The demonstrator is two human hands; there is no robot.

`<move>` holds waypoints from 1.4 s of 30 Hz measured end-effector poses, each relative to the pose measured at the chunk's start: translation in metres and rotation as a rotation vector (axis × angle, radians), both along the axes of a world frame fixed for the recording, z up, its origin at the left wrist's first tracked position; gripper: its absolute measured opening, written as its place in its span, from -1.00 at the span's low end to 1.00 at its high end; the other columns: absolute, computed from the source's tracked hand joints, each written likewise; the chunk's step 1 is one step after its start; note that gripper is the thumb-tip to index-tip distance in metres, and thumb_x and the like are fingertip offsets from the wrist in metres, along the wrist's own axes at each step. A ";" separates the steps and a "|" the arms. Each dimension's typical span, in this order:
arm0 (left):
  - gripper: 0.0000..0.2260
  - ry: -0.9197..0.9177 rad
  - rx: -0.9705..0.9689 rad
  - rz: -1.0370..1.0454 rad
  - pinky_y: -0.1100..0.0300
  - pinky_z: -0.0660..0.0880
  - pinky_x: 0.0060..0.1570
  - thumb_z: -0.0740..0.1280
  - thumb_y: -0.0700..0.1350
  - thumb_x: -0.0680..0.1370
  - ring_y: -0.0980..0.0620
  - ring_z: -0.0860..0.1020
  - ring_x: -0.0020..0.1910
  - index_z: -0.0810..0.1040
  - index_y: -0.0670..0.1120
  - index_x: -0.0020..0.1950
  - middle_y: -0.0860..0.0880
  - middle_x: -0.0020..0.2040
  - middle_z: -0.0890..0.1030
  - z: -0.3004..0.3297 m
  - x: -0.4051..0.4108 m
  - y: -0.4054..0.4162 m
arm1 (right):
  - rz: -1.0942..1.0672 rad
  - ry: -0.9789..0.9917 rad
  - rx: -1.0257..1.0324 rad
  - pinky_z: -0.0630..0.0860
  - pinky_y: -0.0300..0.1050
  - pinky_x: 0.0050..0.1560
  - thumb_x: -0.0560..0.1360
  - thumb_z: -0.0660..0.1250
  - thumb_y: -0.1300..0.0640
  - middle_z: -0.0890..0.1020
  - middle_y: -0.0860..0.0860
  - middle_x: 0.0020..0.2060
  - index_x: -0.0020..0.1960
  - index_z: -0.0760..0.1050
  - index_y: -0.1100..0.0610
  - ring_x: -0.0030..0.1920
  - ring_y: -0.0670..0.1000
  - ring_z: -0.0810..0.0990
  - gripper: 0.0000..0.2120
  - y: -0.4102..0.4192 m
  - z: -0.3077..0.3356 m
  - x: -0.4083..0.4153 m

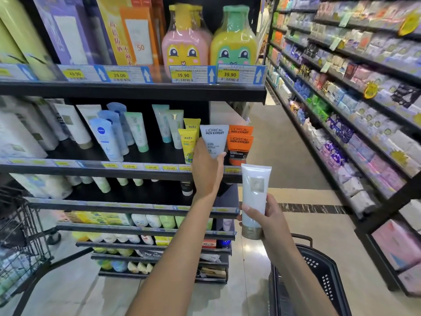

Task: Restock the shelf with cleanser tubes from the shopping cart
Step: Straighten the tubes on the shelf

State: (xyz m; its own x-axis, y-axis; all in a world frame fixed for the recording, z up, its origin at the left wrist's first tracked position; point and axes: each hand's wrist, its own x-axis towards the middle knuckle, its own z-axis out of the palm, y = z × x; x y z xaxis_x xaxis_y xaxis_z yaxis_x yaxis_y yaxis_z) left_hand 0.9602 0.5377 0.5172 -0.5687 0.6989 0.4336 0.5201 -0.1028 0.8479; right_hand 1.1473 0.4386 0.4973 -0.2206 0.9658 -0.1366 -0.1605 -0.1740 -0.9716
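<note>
The left hand (206, 165) has its fingers and thumb wrapped around the lower part of a grey L'Oréal Men Expert tube (213, 140), cap end hidden in the palm. It holds the tube upright at the front edge of the middle shelf (136, 168), just beside two orange L'Oréal Men Expert tubes (239, 144) standing on that shelf at its right end, and just right of the yellow tubes (188, 142). Whether the grey tube's base already rests on the shelf board cannot be told, since the hand covers it.

The right hand (265, 215) is closed around a white tube with a gold cap (254, 201), fingers curled over its lower half and the cap pointing down. This tube stands upright in the air, below and to the right of the middle shelf's right end, clear of the shelving.

Further left along the same shelf stand pale green tubes (137, 131), a blue-and-white Nivea tube (105, 139) and white tubes (73, 126), all leaning back. Yellow price tags (150, 167) line the shelf's front lip. On the shelf above sit two cartoon-faced bottles (209, 42), one pink and one yellow.

Below the shelf, a wire shopping cart (20, 242) shows at the lower left, and a black plastic basket (319, 270) lies under the right forearm.
</note>
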 end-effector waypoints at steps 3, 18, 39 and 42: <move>-0.47 0.009 -0.004 0.042 -0.05 0.63 0.04 0.52 -0.05 0.47 -0.02 0.57 0.21 0.41 -0.06 0.37 -0.02 0.23 0.59 0.002 0.000 0.004 | -0.003 0.004 -0.011 0.65 -0.06 -0.13 0.48 0.54 0.12 0.68 0.06 0.10 0.28 0.50 -0.10 0.02 0.14 0.72 -0.57 -0.003 -0.003 0.004; -0.49 0.099 -0.250 0.119 -0.14 0.62 -0.06 0.49 -0.14 0.49 -0.22 0.62 0.12 0.31 -0.13 0.33 -0.15 0.18 0.62 -0.005 0.006 0.003 | 0.013 -0.033 -0.031 0.66 0.03 -0.07 0.46 0.57 0.10 0.73 -0.01 0.02 0.31 0.48 -0.14 -0.06 0.04 0.74 -0.50 -0.009 -0.011 0.006; -0.54 0.145 -0.401 0.125 -0.11 0.60 -0.02 0.49 -0.06 0.53 -0.24 0.61 0.14 0.36 -0.19 0.29 -0.20 0.18 0.62 -0.002 0.006 0.005 | 0.030 -0.006 -0.062 0.66 0.17 -0.03 0.32 0.59 -0.01 0.72 0.06 0.05 0.25 0.52 -0.20 -0.01 0.15 0.73 -0.46 -0.003 -0.026 0.004; -0.54 0.153 -0.404 0.109 -0.11 0.60 0.01 0.48 -0.06 0.54 -0.24 0.61 0.15 0.36 -0.20 0.30 -0.20 0.19 0.62 0.000 0.005 0.004 | 0.035 0.009 -0.072 0.66 0.16 -0.03 0.32 0.60 -0.02 0.71 0.08 0.08 0.27 0.52 -0.20 0.05 0.20 0.71 -0.44 -0.001 -0.025 -0.002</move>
